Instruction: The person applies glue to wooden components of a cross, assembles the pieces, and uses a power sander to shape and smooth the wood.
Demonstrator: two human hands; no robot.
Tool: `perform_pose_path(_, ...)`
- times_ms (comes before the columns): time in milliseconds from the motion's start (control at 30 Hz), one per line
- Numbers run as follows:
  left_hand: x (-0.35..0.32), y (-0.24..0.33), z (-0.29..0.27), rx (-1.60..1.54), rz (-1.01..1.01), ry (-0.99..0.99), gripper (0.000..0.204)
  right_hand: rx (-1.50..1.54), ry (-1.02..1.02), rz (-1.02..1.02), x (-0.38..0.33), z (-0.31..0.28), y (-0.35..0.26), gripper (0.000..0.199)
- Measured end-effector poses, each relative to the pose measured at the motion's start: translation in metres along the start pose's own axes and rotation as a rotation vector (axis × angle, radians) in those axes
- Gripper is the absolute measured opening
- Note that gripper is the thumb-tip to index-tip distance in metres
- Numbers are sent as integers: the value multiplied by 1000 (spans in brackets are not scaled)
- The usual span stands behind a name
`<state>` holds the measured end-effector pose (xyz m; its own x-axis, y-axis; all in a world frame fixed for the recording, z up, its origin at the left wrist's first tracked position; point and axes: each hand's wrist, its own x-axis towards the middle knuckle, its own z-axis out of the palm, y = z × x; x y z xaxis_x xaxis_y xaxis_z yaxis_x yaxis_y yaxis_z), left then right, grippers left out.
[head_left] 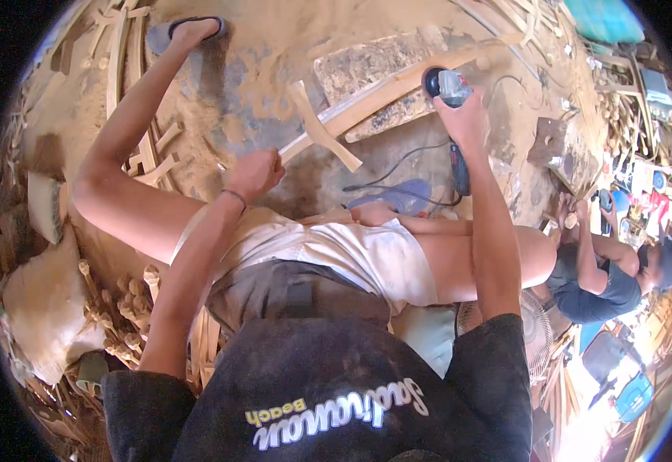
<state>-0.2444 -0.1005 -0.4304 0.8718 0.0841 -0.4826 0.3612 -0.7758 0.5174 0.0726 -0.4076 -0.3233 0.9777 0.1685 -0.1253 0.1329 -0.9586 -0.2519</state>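
My left hand (pixel 253 175) is closed around the grip of a wooden sword (pixel 386 94), whose curved crossguard (pixel 320 127) sits just beyond my fist. The blade slants away to the upper right and lies across a worn, stained slab (pixel 351 65). My right hand (pixel 465 122) is wrapped round the head of an angle grinder (pixel 454 88). Its dark round disc (pixel 431 82) is at the blade's near edge; I cannot tell whether they touch. Below my wrist shows the grinder's dark body (pixel 460 171), with a black cord (pixel 397 173) looping left.
Sawdust covers the ground (pixel 243 85). Wooden strips (pixel 124 61) lie at the left, and turned wooden pieces (pixel 124 308) are heaped at lower left. My sandalled foot (pixel 193 31) is stretched out at upper left. Another person (pixel 605 269) sits at the right beside a fan (pixel 532 327).
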Motion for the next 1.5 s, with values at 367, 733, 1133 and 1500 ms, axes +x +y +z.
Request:
perform_pose_path(367,2,-13,17,59,-50,76,23,-115,-399,-445,-98,19,-107,71)
perform_pose_path(733,-1,4,-7,40,-81,19,20,-117,-133,-211,-4,4,-42,77)
perform_pose_path(1133,1,-4,-3,35,-87,54,20,-76,-294,-259,-73,8,-69,82)
perform_pose_path(1500,7,2,-1,79,-111,-56,20,-91,-122,-173,-52,11,-37,78)
